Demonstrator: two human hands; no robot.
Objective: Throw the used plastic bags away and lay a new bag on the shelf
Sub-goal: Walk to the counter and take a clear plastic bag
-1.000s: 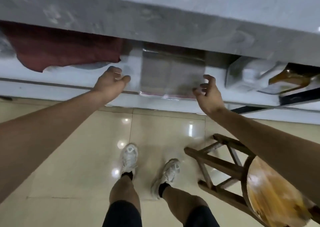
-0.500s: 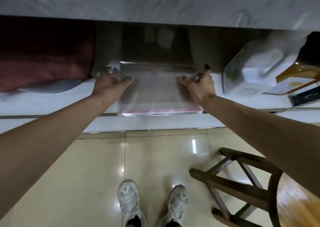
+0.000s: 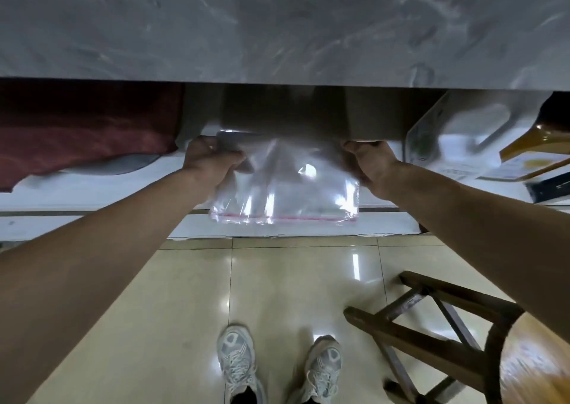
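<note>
— What's nearest?
— A wooden stool (image 3: 447, 339) by the person's shoes.
— And the hands?
— The left hand (image 3: 209, 163) and right hand (image 3: 374, 164) grip opposite sides of the clear bag (image 3: 287, 188), fingers curled round it, at the shelf (image 3: 77, 194) front edge.
— Behind?
— A red cloth (image 3: 83, 135), far left.

wooden stool (image 3: 447, 336); red cloth (image 3: 83, 138)

We see the bag (image 3: 287, 188) on the shelf (image 3: 92, 194) under the counter (image 3: 277, 24), cloth (image 3: 77, 138) left, containers (image 3: 456, 138) right, stool (image 3: 447, 336) near right.
</note>
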